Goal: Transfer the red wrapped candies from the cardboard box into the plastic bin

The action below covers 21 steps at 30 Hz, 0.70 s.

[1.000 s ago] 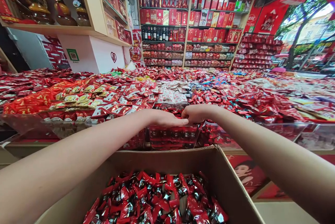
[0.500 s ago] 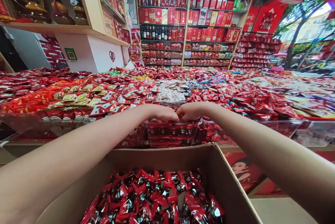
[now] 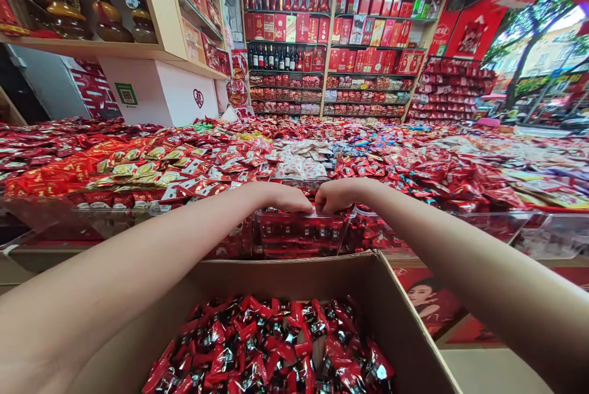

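Both hands are at a clear plastic bin (image 3: 299, 247) of red-wrapped candies in the middle of the counter's front row. My left hand (image 3: 291, 199) reaches over its front rim, back up, with most of the fingers hidden below. Close beside it on the right, my right hand (image 3: 335, 195) has its fingers curled down at the rim; what they hold, if anything, is hidden. In front of me stands an open cardboard box (image 3: 405, 314), holding many red and black wrapped candies (image 3: 276, 345).
Heaps of packaged sweets (image 3: 221, 161) spread over the counter on both sides and behind the bin. White packets (image 3: 301, 164) lie just beyond my hands. Shelves (image 3: 329, 44) with bottles and red boxes stand at the back. A display cabinet (image 3: 179, 56) overhangs at the left.
My hands stay at the bin and have shifted only slightly; the right-hand fingers look a little more curled. The candies in the box look the same.
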Each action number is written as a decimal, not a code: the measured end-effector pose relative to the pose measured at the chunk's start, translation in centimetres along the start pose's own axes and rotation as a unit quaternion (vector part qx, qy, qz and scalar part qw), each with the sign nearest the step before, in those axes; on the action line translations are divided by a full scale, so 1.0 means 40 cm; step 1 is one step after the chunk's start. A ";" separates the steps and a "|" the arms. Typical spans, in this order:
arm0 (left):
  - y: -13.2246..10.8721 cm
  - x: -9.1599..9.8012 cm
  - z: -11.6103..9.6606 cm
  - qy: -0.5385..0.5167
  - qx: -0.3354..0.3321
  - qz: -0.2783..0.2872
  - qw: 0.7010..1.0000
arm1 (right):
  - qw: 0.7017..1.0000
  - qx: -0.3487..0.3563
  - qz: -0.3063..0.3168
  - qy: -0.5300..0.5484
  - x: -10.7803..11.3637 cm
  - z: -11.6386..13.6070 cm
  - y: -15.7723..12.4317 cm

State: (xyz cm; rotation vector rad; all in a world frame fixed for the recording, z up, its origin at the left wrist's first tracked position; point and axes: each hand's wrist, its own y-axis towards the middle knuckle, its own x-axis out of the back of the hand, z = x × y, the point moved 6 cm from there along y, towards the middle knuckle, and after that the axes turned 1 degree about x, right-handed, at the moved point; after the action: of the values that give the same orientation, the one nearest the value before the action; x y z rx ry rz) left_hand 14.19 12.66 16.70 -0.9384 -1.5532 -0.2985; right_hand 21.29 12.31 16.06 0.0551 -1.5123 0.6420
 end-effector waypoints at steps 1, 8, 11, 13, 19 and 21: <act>0.000 -0.003 -0.001 0.007 -0.008 0.009 1.000 | 1.000 -0.002 0.001 0.001 0.000 0.000 0.000; 0.002 -0.011 -0.006 0.046 -0.046 0.027 0.997 | 1.000 0.015 0.011 -0.003 -0.003 0.003 0.001; 0.000 -0.010 -0.003 0.055 -0.035 0.026 0.998 | 0.999 0.025 0.025 -0.002 -0.003 0.002 0.000; -0.002 -0.010 -0.004 0.059 -0.031 0.028 0.997 | 0.999 0.025 0.026 0.000 0.004 0.000 -0.004; -0.011 -0.011 -0.020 0.068 -0.045 0.036 0.996 | 1.000 -0.013 0.025 -0.015 0.020 -0.006 -0.020; -0.013 -0.011 -0.025 0.073 -0.047 0.035 0.996 | 0.999 -0.016 0.036 -0.015 0.014 -0.001 -0.021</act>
State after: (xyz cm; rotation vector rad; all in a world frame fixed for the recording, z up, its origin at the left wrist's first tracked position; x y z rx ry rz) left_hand 14.51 11.49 16.71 -1.0192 -1.3790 -0.3841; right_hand 21.65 11.81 16.88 -0.0143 -1.5579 0.6778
